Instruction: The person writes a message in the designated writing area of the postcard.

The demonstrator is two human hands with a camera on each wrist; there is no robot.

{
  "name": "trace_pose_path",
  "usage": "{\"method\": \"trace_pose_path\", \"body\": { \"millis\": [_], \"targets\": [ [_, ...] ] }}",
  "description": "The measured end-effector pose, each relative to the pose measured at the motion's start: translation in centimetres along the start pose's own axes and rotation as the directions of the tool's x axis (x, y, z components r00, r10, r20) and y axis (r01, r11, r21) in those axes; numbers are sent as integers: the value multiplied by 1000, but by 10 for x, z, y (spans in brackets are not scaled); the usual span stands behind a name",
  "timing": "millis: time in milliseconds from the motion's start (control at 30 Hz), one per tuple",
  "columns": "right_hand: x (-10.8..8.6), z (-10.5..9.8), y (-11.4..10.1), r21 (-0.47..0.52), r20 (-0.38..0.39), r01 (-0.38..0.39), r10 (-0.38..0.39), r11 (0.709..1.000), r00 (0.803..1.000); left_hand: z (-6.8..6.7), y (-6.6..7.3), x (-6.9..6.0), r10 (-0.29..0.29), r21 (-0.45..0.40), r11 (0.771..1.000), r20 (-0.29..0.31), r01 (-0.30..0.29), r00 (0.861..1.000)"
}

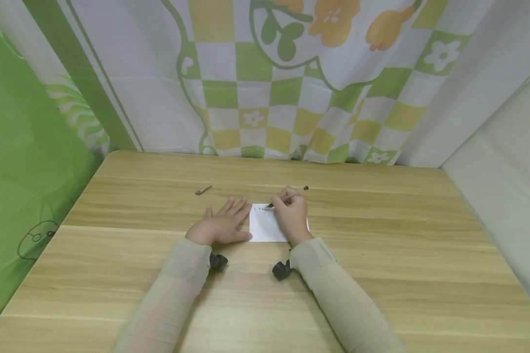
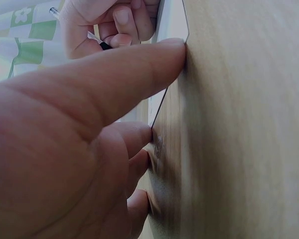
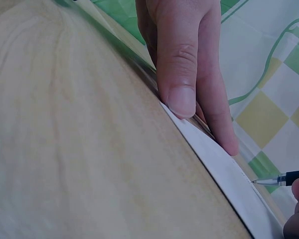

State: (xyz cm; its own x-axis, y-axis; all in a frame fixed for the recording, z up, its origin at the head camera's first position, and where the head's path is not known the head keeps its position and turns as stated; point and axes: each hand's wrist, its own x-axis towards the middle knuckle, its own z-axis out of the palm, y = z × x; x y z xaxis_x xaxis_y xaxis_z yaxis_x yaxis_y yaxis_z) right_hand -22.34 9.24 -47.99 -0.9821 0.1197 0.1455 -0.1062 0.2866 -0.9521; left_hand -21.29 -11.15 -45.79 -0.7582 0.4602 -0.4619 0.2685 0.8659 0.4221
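A small white sheet of paper [image 1: 267, 228] lies on the wooden table, with a short row of dark marks along its upper left. My right hand [image 1: 291, 215] pinches a pen [image 1: 297, 192], its tip at the paper near those marks. In the right wrist view the pen [image 3: 289, 177] shows a metal tip and dark grip, touching or nearly touching the sheet [image 3: 229, 172]. My left hand [image 1: 223, 225] lies spread with straight fingers, thumb and fingertip pressing the paper's left edge. The left wrist view shows that thumb [image 2: 139, 62] on the paper's corner.
Behind my left hand lies a small grey-brown object [image 1: 203, 189], perhaps a pen cap. The wooden table [image 1: 406, 274] spreads out around the hands. A patterned curtain [image 1: 256, 93] hangs along the table's far edge, and a pale wall [image 1: 503, 162] stands at the right.
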Motion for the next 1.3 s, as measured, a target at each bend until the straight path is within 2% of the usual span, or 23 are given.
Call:
{"method": "trace_pose_path", "body": {
  "millis": [400,567,733,1000,1133,1300],
  "targets": [
    [2,1,3,53,-51,3,-1,999,999,-2,2,-4,-2,-4,1000,-3,2,1000],
    [2,1,4,145,-57,-9,17,989,998,-1,3,-8,-1,-15,1000,-4,1,1000],
    [2,0,3,283,-39,-25,38,959,998,3,1,-7,-6,-2,1000,-17,6,1000],
    [4,-5,4,466,32,-11,-5,885,999,-3,9,-11,-7,-14,1000,-27,7,1000],
    [5,-8,6,523,35,13,-37,852,999,-9,15,-18,-1,-16,1000,-40,0,999],
    [7,-12,6,563,1,62,-76,824,997,-13,21,-23,7,-21,1000,-62,-8,998]
  ]
}}
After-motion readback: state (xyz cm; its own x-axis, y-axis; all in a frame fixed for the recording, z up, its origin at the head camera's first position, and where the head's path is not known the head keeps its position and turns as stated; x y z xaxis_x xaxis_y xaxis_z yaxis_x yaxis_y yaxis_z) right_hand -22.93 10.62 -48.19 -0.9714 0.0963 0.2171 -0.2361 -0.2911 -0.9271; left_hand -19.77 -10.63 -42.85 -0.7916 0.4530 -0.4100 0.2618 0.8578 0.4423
